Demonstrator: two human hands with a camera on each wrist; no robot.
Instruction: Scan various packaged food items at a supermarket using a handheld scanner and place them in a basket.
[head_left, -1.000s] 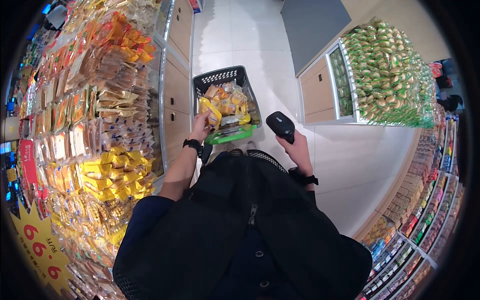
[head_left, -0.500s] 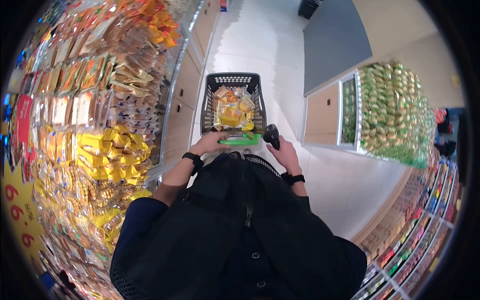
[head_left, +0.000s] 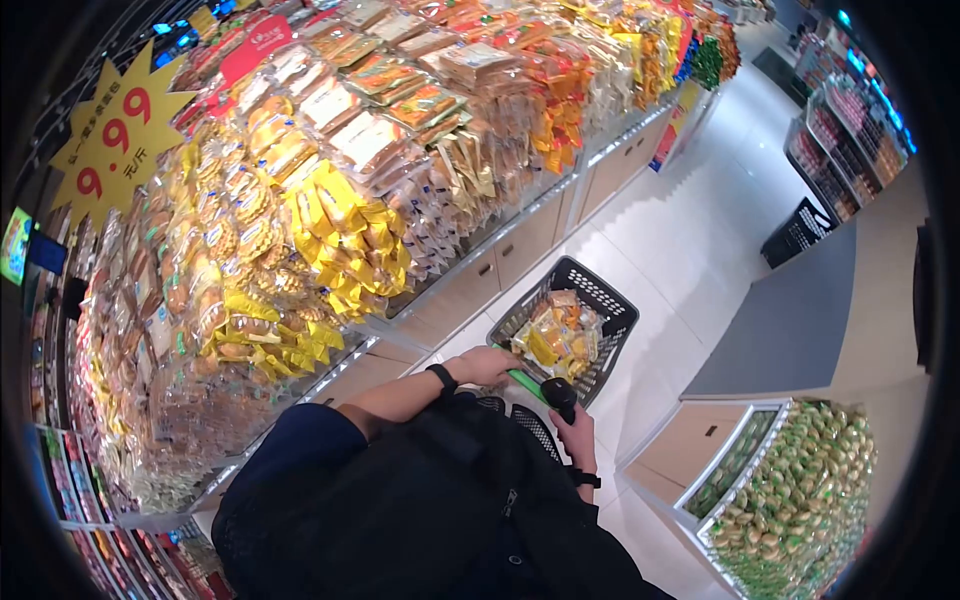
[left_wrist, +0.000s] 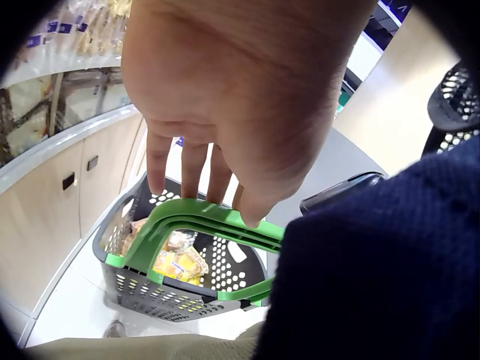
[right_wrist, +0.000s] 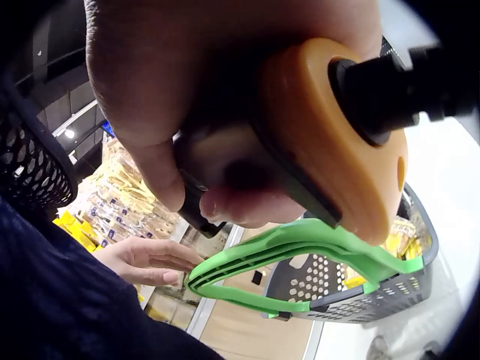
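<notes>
A grey plastic basket [head_left: 590,300] with a green handle [head_left: 522,382] stands on the floor in front of me, holding several yellow and orange snack packs [head_left: 555,335]. My left hand [head_left: 490,365] rests on the handle's left end. In the left wrist view its fingers [left_wrist: 196,169] hang fairly straight over the green handle [left_wrist: 202,221], tips touching it. My right hand [head_left: 577,432] is close to my body, just right of the handle, and grips a black handheld scanner [head_left: 558,394]. The right wrist view shows the scanner's orange base [right_wrist: 337,142] in my fist.
A long display of bagged snacks [head_left: 330,200] with wooden cabinets below runs along my left, with a yellow 9.9 price sign [head_left: 115,130]. A bin of green-wrapped sweets [head_left: 800,490] and a grey counter [head_left: 800,320] stand at the right. White tiled aisle [head_left: 690,230] stretches ahead.
My left hand let a yellow pack go into the basket and came to the green handle. My right hand drew the scanner in toward my body. My head has swung toward the snack display.
</notes>
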